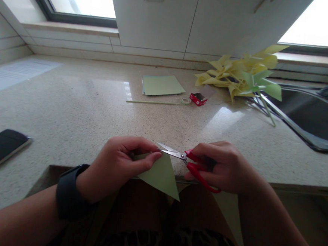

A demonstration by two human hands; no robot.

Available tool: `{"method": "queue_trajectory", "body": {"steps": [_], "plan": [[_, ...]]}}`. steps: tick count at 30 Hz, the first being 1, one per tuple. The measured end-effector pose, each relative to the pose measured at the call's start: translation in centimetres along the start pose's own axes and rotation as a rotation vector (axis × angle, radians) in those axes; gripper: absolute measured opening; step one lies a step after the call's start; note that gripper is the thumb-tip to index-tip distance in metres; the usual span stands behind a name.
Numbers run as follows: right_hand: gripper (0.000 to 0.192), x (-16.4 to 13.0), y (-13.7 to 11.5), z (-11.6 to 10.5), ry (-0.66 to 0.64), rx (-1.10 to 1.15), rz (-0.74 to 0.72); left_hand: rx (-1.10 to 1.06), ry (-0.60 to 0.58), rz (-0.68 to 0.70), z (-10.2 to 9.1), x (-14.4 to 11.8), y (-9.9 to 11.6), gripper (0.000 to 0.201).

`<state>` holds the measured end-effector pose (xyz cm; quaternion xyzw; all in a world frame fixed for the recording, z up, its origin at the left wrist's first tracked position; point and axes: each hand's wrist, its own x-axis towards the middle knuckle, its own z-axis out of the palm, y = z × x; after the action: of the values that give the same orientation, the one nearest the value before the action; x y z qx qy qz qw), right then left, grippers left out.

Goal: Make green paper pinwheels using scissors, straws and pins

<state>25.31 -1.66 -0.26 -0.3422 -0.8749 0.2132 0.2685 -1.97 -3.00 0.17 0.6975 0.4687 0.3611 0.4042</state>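
**Scissors at folded green paper, table edge**

Left hand (116, 166) pinches a folded green paper (162, 175), a triangle, point hanging down past the table (77, 113) edge; grip clamped on its top corner, thumb and fingers pressed flat. Right hand (224, 166) holds red-handled scissors (189, 164), fingers through the loops, grip closed around them. Steel blades sit at the paper's top edge, just beside the left fingertips; blades look nearly together, can't tell if paper is between them.

Handling, as a judgement: paper is light, thin, floppy beyond the fold, creases and tears easily. Best held close to the cut line, along the folded edge, as here. Scissors are rigid, with smooth plastic loops and sharp tips near the fingers.

Another pale paper piece (230, 214) hangs below the right wrist. Black watch (69, 195) on the left wrist.

Table is speckled stone, glossy. Farther back: stack of green sheets (162, 85), thin stick (152, 102), tape roll (185, 101), small red box (198, 99), pile of yellow and green paper pinwheels (240, 77) by the sink (316, 118). Dark phone (0, 149) at left, white sheet (15, 73) far left.
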Motion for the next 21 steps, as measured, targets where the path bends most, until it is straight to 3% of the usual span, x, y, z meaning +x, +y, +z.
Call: {"method": "queue_trajectory", "body": {"steps": [21], "plan": [[0.020,-0.08,-0.01,0.05,-0.031,-0.006,0.052,-0.006,0.002,-0.019,0.02,-0.08,0.12,0.010]]}}
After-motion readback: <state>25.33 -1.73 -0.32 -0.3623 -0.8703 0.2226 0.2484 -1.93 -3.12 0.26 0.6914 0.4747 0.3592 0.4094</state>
